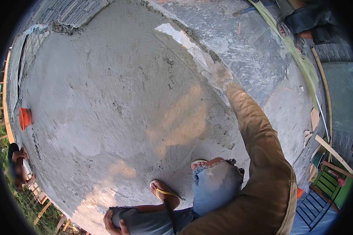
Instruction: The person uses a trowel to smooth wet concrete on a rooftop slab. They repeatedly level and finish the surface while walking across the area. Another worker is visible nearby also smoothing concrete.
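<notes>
Right hand: grey-smeared right hand [220, 74], outstretched in a brown sleeve [259, 129], at the near end of the pale tool; its finger closure cannot be told.
Pale tool: long, flat pale tool [184, 41], apparently a trowel, lying along the border between cement and slab.
Left hand: left hand [113, 223] laid over the left knee [133, 219], no tool in it, well apart from the right.
Cement: broad grey cement [86, 78], smooth in places, pitted in others.
Slab edge: ragged beside the scuffed slab [243, 47]; a tilted tool would probably gouge or crumble this border.
Flip-flops: yellow-strapped flip-flop [164, 192] on the grey surface; shifting weight during the long reach could mark any soft patch.
Bystander: another person's foot [281, 30] by the green cloth [302, 62]; a snagged cloth might drag grit inward.
</notes>
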Demonstrator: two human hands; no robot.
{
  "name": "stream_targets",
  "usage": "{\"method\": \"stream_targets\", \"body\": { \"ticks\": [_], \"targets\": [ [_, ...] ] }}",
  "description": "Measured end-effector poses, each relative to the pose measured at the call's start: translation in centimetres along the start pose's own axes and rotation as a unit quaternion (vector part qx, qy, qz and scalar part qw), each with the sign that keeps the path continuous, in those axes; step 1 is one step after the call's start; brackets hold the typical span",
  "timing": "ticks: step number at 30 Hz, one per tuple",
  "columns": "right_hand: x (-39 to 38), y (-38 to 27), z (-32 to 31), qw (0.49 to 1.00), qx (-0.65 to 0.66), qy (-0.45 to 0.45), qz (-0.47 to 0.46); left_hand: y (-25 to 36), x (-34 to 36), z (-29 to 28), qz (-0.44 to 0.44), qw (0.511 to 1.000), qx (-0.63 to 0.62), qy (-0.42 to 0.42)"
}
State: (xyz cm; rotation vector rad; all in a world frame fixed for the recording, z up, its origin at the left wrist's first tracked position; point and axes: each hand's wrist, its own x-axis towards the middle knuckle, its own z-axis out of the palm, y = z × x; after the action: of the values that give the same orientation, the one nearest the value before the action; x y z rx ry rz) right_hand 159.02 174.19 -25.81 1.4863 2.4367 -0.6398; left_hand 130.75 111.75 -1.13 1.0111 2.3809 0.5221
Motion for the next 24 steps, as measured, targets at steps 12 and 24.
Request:
{"method": "stream_targets", "body": {
  "ticks": [12,24],
  "targets": [
    [1.2,-4.0,0.5,0.999,-0.001,0.006,-0.049,-0.6,0.8,0.2,0.042,0.999,0.026,0.002],
    [0.3,2.7,1.7,0.996,-0.033,0.052,-0.057,0.5,-3.7,-0.6,0.006,0.999,0.047,0.028]
  ]
}}
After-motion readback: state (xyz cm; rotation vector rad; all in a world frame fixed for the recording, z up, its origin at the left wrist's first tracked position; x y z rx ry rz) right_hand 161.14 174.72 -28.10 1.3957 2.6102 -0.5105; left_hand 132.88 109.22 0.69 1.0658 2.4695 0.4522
